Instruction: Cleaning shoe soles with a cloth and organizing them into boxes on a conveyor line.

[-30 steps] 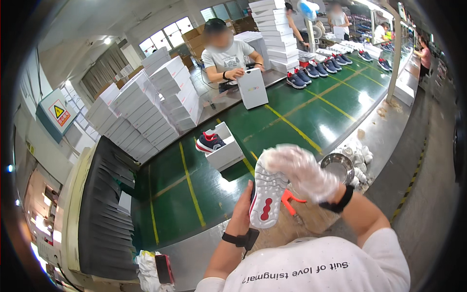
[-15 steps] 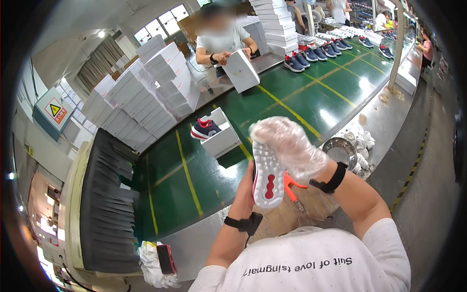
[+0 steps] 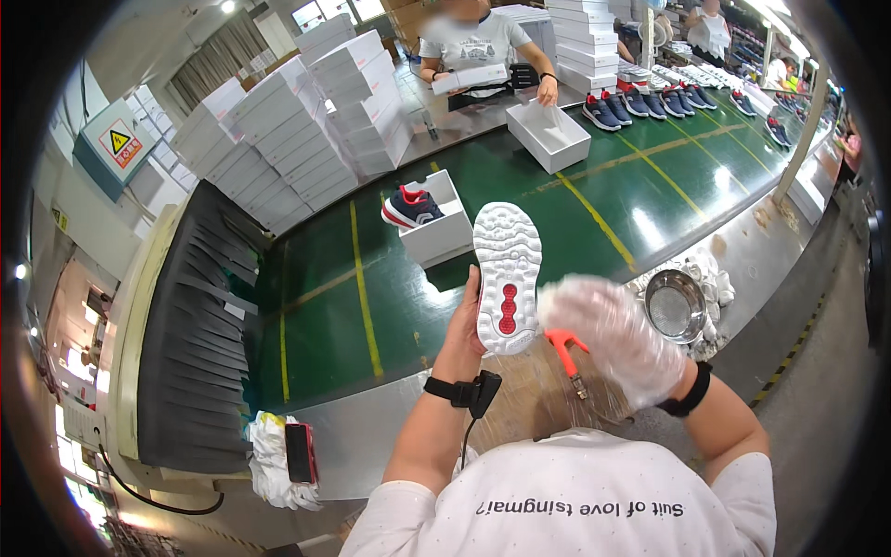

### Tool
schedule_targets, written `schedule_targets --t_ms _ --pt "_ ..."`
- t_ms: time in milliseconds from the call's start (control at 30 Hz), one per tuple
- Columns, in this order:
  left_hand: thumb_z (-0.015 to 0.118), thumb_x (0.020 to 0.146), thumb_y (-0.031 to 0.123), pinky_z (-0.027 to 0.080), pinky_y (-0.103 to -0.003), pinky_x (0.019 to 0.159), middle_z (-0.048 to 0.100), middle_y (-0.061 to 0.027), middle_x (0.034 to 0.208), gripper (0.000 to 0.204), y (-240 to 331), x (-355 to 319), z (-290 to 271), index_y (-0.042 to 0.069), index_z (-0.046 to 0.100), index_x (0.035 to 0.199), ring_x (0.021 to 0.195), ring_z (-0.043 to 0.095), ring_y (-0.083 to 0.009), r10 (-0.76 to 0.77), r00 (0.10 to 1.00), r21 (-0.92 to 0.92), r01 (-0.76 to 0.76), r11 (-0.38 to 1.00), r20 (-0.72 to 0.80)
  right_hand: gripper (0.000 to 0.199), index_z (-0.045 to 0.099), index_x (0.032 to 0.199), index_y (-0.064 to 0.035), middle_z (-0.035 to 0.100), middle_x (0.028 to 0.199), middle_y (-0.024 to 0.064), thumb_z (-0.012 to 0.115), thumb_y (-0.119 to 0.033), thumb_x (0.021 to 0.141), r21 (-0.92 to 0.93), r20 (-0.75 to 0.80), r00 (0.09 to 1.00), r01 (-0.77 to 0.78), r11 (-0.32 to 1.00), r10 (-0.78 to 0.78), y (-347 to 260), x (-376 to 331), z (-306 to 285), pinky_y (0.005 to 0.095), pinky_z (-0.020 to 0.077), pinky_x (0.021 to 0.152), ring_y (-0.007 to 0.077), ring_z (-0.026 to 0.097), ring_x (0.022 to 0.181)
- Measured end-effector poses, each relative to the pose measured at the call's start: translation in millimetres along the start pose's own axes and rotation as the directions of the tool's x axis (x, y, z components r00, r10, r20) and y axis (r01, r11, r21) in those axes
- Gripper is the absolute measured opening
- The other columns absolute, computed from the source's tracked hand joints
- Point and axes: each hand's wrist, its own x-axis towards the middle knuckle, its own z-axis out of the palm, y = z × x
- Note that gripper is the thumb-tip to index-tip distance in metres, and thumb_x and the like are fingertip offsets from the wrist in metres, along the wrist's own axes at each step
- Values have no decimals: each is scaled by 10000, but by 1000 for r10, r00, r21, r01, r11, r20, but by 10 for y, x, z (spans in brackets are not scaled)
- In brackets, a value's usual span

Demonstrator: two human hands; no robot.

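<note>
Shoe (image 3: 507,278) sole-up between raised hands

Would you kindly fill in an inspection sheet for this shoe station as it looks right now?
Surface: green conveyor belt with yellow lines.
Job's things: white-soled shoe, sole up.
Clutter: steel bowl; orange-handled tool; rags.
Hands: left hand grips the shoe; gloved right hand touches its edge.
Cables: wrist strap lead.
Surroundings: stacked white boxes; open box holding a navy shoe; a co-worker boxing shoes.
</note>
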Motion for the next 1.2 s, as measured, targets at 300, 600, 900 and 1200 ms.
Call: schedule_targets --t_ms 300,600,900,1200 --pt "482 919 478 453 -418 962 541 -133 1275 575 212 -11 -142 45 472 1298 1134 549 -263 126 974 19 -125 992 -186 492 563 1162 -69 579 1135 119 513 74 694 300 -56 997 64 952 -49 -349 272 606 409 447 917 292 542 1080" --pt "704 785 376 469 -329 696 613 -106 853 432 2139 371 -562 -17 530 836 768 580 -179 842 519 963 -123 240 -143 305 633 989 -17 610 1081 173 572 74 704 266 -122 901 -375 888 417 137 24 181 421 435 919 357 564 1033" --pt "678 755 199 357 -410 923 647 -142 863 266 3043 1797 -941 57 517 913 933 597 -313 448 825 332 339 -880 344 281 587 1174 -69 556 1216 148 494 -189 938 -324 -144 541 -817 477 829 528 -816 -399 391 393 986 306 507 1147" --pt "602 809 237 330 -460 974 672 -111 959 241 2611 2370 -1636 124 659 1014 991 606 -288 367 922 397 386 -833 -127 281 613 1161 -88 566 1236 103 483 -213 946 -440 -46 420 -823 360 906 664 -1127 -287 371 391 1000 271 504 1159"
